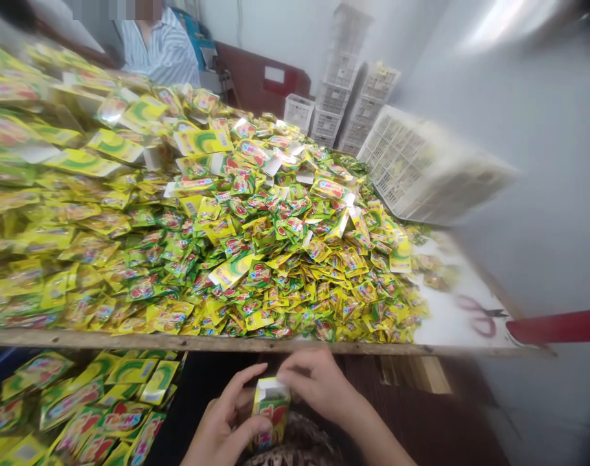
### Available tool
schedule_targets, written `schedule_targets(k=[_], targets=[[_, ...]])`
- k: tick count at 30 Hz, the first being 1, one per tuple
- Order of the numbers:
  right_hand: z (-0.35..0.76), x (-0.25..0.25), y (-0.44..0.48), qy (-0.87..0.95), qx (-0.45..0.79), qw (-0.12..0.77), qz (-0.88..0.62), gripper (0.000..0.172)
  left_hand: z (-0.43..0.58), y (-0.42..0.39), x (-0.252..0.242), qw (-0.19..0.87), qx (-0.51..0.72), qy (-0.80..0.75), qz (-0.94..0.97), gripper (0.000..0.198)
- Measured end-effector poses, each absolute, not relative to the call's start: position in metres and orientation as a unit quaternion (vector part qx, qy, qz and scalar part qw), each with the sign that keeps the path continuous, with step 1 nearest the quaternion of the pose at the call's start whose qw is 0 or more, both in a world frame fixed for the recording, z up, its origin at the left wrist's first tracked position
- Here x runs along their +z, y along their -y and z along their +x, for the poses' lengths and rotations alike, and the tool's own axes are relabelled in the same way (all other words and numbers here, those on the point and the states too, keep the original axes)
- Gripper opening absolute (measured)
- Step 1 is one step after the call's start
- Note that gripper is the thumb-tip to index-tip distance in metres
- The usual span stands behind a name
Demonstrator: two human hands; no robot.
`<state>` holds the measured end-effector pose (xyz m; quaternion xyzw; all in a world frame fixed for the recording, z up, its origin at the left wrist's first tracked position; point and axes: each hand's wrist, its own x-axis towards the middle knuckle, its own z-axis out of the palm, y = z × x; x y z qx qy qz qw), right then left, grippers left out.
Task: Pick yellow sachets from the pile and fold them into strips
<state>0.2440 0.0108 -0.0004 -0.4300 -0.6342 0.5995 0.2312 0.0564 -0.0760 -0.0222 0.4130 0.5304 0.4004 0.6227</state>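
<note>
Near my lap, below the table edge, I hold a small yellow-green cardboard box [270,414] upright. My left hand [234,411] wraps around its left side, with the thumb across the printed front. The box's top is open and white inside. My right hand [311,382] is at the top right corner, its bent fingers on the flap; the exact fingertip contact is partly hidden. In front of both hands, a large heap of small yellow and green candy packets [295,291] covers the table. Several boxes like mine, such as a yellow box [231,268], lie on the heap.
A white plastic crate [396,165] leans tilted at the heap's right. Red-handled scissors [479,317] lie by a red post [561,325]. Filled boxes [122,417] sit low at the left. Stacked crates [331,97] and a person in a striped shirt [166,52] are behind.
</note>
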Motion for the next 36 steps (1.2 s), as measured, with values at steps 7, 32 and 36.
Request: schedule_targets(k=[7,32,36], targets=[[0.248,0.006,-0.002,0.718,0.511,0.27,-0.389,0.009,0.052,0.077,-0.026,0.569,0.367,-0.562,0.475,0.039],[0.247,0.003,-0.013,0.719,0.54,0.232,-0.371,0.004,0.048,0.077,-0.026,0.561,0.414,-0.58,0.421,0.025],[0.249,0.005,-0.017,0.725,0.534,0.238,-0.365,0.005,0.053,0.074,-0.024,0.566,0.469,-0.58,0.351,0.015]])
